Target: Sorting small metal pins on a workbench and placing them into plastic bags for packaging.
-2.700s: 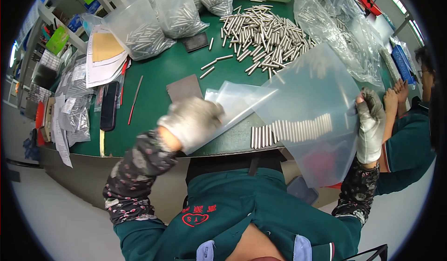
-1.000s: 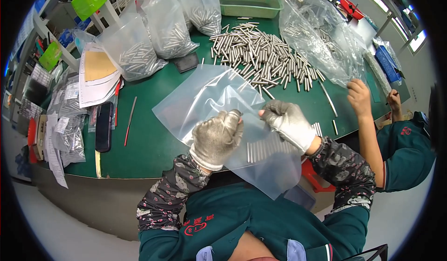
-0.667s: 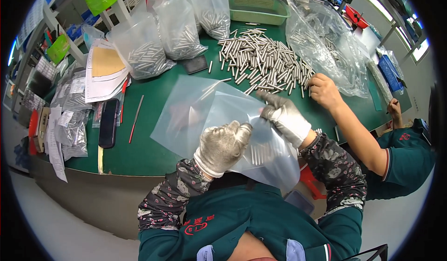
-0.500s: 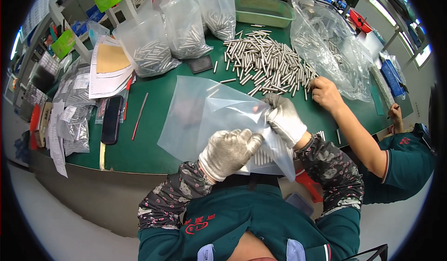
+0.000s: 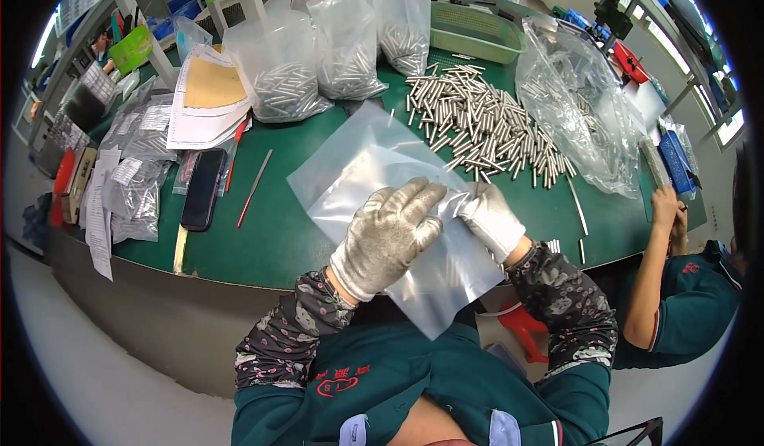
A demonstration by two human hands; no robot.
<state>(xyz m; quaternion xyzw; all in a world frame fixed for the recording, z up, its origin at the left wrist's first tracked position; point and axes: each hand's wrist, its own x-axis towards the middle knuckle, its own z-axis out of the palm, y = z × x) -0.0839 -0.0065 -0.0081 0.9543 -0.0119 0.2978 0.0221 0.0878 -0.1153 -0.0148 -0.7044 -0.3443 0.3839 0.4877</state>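
Both my hands wear grey-white work gloves. My left hand [image 5: 390,235] lies flat on a large clear plastic bag [image 5: 366,167] that drapes over the near edge of the green table [image 5: 270,231]. My right hand [image 5: 491,219] grips the same bag just to the right, fingers curled under the film. The bag's lower corner hangs off the table toward my lap. Behind the bag lies a loose pile of short metal rods [image 5: 477,128].
Three filled clear bags of rods [image 5: 286,72] stand at the back, with a green basket [image 5: 473,32] beside them. A crumpled clear bag [image 5: 581,104] lies right. Papers [image 5: 199,104], a dark phone [image 5: 203,187] and a red pen [image 5: 253,187] sit left. A person's hand [image 5: 664,207] rests at the right edge.
The bag, held up in the air before, has come down onto the table. My hands moved together onto it. The other person's hand pulled back from the rod pile to the right.
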